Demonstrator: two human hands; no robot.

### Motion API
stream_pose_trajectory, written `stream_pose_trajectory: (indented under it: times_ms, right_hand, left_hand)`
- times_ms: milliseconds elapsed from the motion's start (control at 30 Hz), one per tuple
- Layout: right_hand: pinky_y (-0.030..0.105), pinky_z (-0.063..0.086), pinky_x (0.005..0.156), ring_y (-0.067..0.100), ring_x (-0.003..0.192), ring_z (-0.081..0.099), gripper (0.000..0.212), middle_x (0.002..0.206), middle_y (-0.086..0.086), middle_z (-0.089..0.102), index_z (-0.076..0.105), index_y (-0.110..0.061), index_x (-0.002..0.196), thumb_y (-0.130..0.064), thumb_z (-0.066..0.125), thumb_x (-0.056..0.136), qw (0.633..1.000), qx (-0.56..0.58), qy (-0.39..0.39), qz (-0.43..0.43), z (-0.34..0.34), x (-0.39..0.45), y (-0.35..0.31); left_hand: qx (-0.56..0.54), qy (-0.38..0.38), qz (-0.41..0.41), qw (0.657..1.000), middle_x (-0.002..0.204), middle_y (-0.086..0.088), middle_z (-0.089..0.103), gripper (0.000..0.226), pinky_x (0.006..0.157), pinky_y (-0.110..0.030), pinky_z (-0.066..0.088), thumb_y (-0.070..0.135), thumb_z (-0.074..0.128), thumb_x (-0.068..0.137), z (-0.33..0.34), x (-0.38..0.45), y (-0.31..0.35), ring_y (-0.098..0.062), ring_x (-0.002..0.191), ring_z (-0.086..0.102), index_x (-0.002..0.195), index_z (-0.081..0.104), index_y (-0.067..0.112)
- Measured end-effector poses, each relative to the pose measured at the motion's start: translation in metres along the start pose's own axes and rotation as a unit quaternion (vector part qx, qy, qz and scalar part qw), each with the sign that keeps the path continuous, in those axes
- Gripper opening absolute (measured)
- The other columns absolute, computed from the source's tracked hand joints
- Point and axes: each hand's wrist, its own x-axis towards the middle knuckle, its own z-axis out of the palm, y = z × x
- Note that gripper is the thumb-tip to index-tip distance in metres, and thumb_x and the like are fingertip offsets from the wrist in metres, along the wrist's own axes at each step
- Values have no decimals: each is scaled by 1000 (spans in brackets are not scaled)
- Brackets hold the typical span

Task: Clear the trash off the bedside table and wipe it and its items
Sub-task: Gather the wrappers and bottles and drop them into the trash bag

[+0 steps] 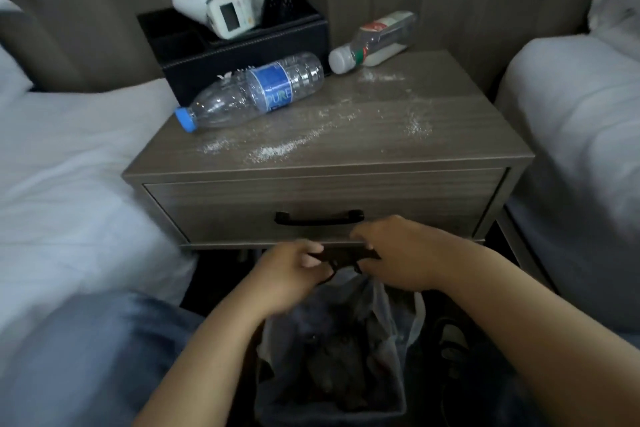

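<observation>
On the wooden surface (450, 121) of the bedside table, in the upper middle of the frame, an empty clear bottle (251, 92) lies on its side. Its long axis runs diagonally, with the blue cap toward the lower left. A smaller bottle (374, 42) with a white cap lies at the upper right, cap toward the left, holding white powder. White grains (273, 150) are scattered over the surface. A black organizer box (242, 48) holds a remote (232, 15). Below, both the left hand (294, 270) and the right hand (398, 253) pinch a dark item (341, 258) with curled fingers, above a lined bin (332, 357).
</observation>
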Motion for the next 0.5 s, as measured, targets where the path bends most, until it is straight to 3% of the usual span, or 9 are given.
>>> stream_pose_trajectory:
  times_ms: [67,167,233,300,400,500]
  right_hand:
    - [40,51,90,25,107,59,34,118,3,59,53,-22,123,-34,56,91,999,15,34,-3,-15,-8,-6]
    - [40,50,93,23,109,60,40,118,2,62,52,-25,130,-34,57,91,995,37,94,-5,-37,-16,-13]
    - [39,52,90,20,102,62,35,112,1,65,56,-25,126,-32,56,92,989,53,141,-13,-48,-15,-16]
    - [35,53,87,14,94,63,31,100,-4,68,58,-23,124,-26,53,94,981,76,178,-17,-56,-9,-19]
    - [31,54,85,10,89,63,30,90,-12,65,61,-23,123,-21,54,94,968,107,225,-21,-61,5,-21]
    - [37,55,83,12,85,63,28,82,-15,59,64,-22,118,-20,57,92,958,109,262,-37,-61,18,-24]
  left_hand:
    - [-46,99,79,991,86,6,76,21,85,-37,55,18,70,83,-33,-21,22,-12,86,71,100,70,30]
    - [-92,245,176,949,83,14,75,24,72,-24,53,10,64,84,-81,-30,51,-5,77,72,90,70,33]
    - [-43,357,202,911,90,15,73,26,74,-12,48,10,63,82,-110,-17,64,-1,84,67,95,66,32]
    - [31,421,178,889,108,7,62,30,80,-10,41,11,64,80,-134,7,67,-9,100,59,107,60,25]
    - [120,416,50,900,126,-12,46,48,90,-24,33,20,70,79,-159,45,58,-27,121,41,122,48,13]
    - [168,337,-25,926,129,-16,45,64,97,-38,40,37,76,79,-170,62,48,-34,122,43,127,43,10]
